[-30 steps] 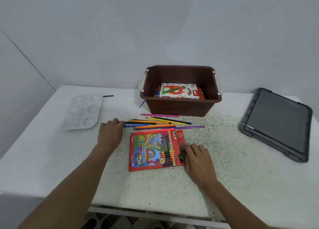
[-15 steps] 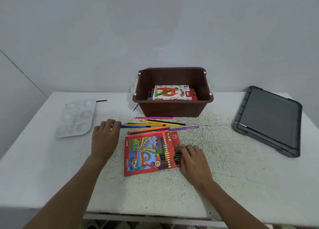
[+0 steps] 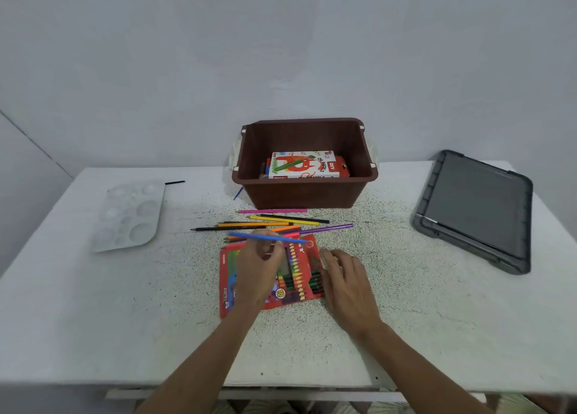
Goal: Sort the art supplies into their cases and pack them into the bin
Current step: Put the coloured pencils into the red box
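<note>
— Blue wooden colouring pencil (image 3: 268,238): where is it just now?

— Pinched in the left grip (image 3: 259,267) and lifted crosswise over the far end of the flat red cardboard pencil case (image 3: 298,276). The case lies mid-tabletop (image 3: 125,304), a little toward the near edge.

— And the right grip (image 3: 346,282)?

— Released. Its fingers lie relaxed against the case's right side, steadying it, I'd say.

— How would you slot the pencil in well?

— Turn it to run the same way as the pencils already inside, then feed it in while the right grip keeps the case from sliding. Take one pencil at a time, and lift clear of the loose coloured pencils (image 3: 274,223) between the case and the brown plastic bin (image 3: 304,195) at the middle of the far edge. A stray nudge would probably set them rolling.

— What can't you make out?

— The left grip covers much of the case, so I cannot tell where it opens or how much room is left. The bin's front wall hides whatever sits under the white oil pastels box (image 3: 303,164). A short blue stick (image 3: 238,193) beside the bin's left wall is too small to name.
</note>
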The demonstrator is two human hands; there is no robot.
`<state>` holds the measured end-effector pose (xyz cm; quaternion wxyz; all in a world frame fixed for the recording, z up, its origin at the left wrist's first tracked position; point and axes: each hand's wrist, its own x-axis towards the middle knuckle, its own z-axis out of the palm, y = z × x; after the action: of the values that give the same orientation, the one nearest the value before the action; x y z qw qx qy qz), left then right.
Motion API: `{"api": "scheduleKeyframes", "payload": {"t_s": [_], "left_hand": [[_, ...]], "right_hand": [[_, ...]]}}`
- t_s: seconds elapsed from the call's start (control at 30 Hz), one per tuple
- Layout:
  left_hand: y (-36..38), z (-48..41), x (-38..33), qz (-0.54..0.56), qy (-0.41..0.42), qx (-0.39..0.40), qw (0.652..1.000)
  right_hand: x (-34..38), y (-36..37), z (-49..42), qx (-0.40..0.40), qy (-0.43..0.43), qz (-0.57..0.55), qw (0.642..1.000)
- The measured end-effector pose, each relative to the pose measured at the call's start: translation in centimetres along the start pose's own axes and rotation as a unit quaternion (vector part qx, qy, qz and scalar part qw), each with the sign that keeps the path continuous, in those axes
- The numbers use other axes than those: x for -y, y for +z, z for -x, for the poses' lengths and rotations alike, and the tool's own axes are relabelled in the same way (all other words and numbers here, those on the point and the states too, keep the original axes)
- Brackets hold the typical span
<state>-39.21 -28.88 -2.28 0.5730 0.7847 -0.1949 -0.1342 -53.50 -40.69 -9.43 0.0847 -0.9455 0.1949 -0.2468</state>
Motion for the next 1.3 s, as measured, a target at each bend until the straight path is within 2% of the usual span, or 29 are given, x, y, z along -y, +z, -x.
{"api": "scheduleKeyframes", "payload": {"t_s": [0.07, 0.17, 0.37, 0.53, 0.6, 0.67, 0.8, 1.03, 1.13, 1.3], "left_hand": [[0.3, 0.4, -0.2, 0.038, -0.002, 0.075, 0.996], [0.6, 0.8, 0.1, 0.04, -0.004, 0.145, 0.989], [0.3, 1.2, 0.8, 0.05, 0.003, 0.187, 0.981], [-1.8, 0.8, 2.8, -0.113, 0.096, 0.117, 0.982], [-3.4, 0.2, 4.8, -0.23, 0.175, 0.073, 0.955], [-5.1, -0.2, 6.9, -0.309, 0.197, 0.049, 0.929], [-7.3, 0.3, 9.9, -0.343, 0.176, 0.06, 0.921], [-7.0, 0.5, 10.8, -0.369, 0.21, 0.085, 0.901], [-7.0, 0.5, 11.2, -0.375, 0.209, 0.084, 0.899], [-6.9, 0.5, 11.2, -0.377, 0.206, 0.076, 0.9]], "right_hand": [[0.0, 0.1, 0.0, 0.011, -0.005, 0.011, 1.0], [0.2, -0.1, -0.1, -0.015, -0.006, 0.002, 1.0], [-0.1, -0.1, 0.1, -0.005, -0.023, -0.01, 1.0], [-0.1, -0.2, -0.1, -0.023, 0.033, -0.034, 0.999], [-0.3, -0.4, -0.5, -0.046, 0.085, -0.053, 0.994], [-1.3, -0.9, -1.1, -0.071, 0.113, -0.054, 0.99], [-5.9, -3.1, -2.5, -0.063, 0.094, 0.017, 0.993], [-9.8, -4.6, -2.8, -0.031, 0.018, 0.11, 0.993], [-8.4, -4.3, -2.7, -0.01, -0.018, 0.094, 0.995], [-4.3, -2.1, -1.7, 0.033, -0.069, 0.005, 0.997]]}}
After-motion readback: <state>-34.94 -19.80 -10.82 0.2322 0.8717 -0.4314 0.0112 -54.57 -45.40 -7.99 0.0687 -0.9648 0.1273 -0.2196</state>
